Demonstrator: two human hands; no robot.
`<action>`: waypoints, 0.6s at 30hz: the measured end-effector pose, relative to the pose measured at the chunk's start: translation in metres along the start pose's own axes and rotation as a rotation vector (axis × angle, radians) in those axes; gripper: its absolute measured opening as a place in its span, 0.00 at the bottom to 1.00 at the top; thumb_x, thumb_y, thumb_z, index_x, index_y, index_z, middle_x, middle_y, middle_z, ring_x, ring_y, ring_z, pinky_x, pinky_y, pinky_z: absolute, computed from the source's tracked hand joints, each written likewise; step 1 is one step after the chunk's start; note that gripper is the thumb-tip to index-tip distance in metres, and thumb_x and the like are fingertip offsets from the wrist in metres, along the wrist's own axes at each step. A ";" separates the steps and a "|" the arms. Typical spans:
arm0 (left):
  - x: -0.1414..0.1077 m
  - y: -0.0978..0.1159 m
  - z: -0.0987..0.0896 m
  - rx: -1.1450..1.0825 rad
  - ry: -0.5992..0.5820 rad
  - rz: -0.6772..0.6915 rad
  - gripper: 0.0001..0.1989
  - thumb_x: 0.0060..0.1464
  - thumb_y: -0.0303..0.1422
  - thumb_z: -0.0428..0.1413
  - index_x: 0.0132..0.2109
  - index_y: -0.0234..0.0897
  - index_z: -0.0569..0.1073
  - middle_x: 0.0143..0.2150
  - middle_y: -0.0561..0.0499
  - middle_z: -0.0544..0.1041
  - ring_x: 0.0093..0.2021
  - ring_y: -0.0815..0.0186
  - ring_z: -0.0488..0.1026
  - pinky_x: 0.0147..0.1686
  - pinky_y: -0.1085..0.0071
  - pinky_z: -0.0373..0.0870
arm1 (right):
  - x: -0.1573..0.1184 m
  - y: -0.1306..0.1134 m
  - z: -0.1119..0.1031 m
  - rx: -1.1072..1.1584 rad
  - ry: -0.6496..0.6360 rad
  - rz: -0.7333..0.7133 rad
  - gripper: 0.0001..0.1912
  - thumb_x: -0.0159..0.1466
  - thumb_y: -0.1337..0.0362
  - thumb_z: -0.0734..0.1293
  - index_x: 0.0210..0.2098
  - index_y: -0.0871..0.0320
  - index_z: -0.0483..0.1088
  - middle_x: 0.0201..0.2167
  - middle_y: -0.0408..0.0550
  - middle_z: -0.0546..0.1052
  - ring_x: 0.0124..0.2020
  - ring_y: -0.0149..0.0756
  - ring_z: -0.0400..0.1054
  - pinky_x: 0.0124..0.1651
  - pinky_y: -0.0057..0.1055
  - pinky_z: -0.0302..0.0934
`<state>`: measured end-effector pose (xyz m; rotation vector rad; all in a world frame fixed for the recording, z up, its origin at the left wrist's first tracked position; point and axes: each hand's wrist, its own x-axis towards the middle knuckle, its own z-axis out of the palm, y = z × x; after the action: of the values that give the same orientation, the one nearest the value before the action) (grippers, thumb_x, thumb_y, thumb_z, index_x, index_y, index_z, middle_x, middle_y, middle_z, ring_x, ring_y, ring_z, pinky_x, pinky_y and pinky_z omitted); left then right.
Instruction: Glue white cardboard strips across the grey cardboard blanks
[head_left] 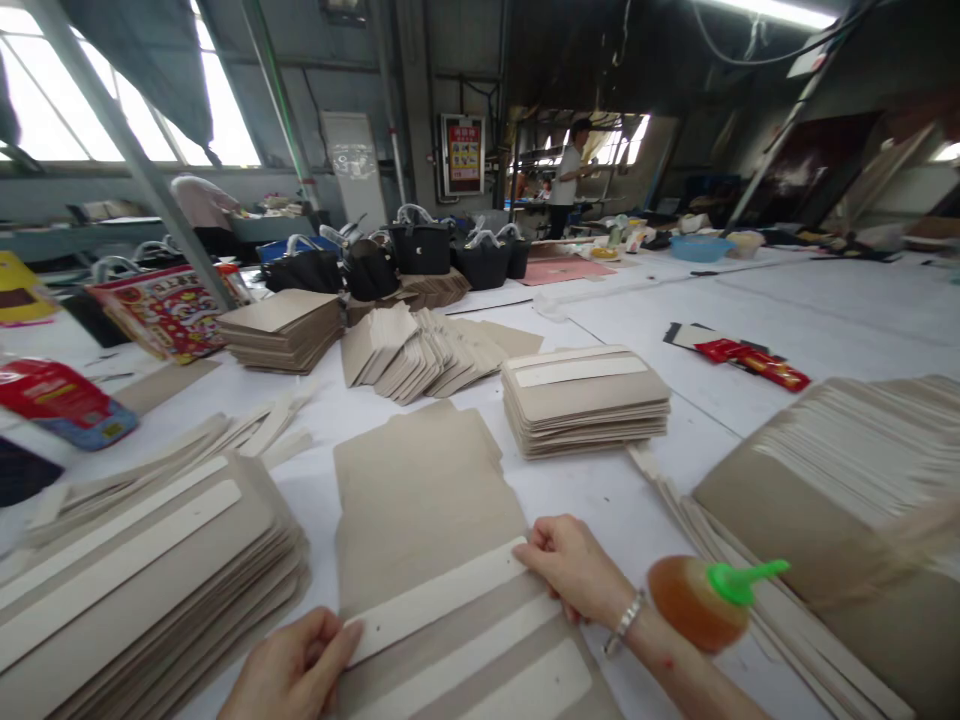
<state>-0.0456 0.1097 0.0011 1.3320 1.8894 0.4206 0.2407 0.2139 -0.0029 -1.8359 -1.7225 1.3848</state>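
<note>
A pale strip (442,602) lies across a grey-beige board (420,500) in front of me. My left hand (300,665) pinches the strip's left end between thumb and fingers. At its right end, my right hand (566,565) has its fingers closed on the strip, with a bracelet at the wrist. More pale strips lie across boards nearer to me. A round bottle of amber liquid with a green nozzle (701,600) rests beside my right forearm.
Stacked boards stand at the left (187,590), back centre (585,400) and right (847,500). Loose strips (720,550) lie beside the bottle. Black bags (420,247) stand farther back. A person (571,180) stands in the background; another bends over at the left.
</note>
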 end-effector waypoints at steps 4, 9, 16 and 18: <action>-0.009 0.021 -0.004 -0.002 0.052 0.006 0.19 0.50 0.50 0.44 0.23 0.40 0.61 0.16 0.57 0.64 0.20 0.70 0.60 0.22 0.74 0.54 | 0.001 0.002 0.000 -0.035 -0.054 -0.016 0.12 0.58 0.58 0.59 0.22 0.55 0.55 0.09 0.33 0.61 0.04 0.24 0.53 0.05 0.18 0.38; -0.011 0.023 -0.004 0.038 0.117 -0.026 0.17 0.51 0.45 0.46 0.24 0.39 0.65 0.17 0.55 0.69 0.21 0.68 0.65 0.23 0.74 0.54 | 0.005 0.007 0.002 -0.098 -0.084 -0.009 0.14 0.61 0.55 0.56 0.22 0.55 0.54 0.10 0.34 0.62 0.05 0.24 0.55 0.06 0.18 0.39; -0.012 0.017 -0.002 0.089 0.162 -0.020 0.16 0.52 0.43 0.47 0.24 0.38 0.67 0.18 0.54 0.71 0.23 0.68 0.67 0.24 0.73 0.54 | 0.005 0.007 0.004 -0.135 -0.073 0.011 0.15 0.61 0.54 0.55 0.22 0.55 0.55 0.10 0.36 0.62 0.05 0.24 0.55 0.07 0.19 0.40; -0.012 0.017 -0.002 0.100 0.169 -0.021 0.17 0.52 0.43 0.47 0.24 0.38 0.67 0.18 0.54 0.71 0.23 0.68 0.67 0.25 0.73 0.54 | 0.006 0.007 0.004 -0.131 -0.070 0.023 0.15 0.61 0.53 0.55 0.22 0.55 0.55 0.10 0.36 0.62 0.05 0.25 0.56 0.07 0.19 0.41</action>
<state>-0.0342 0.1062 0.0181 1.3779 2.0861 0.4454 0.2412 0.2153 -0.0130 -1.9015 -1.8736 1.3911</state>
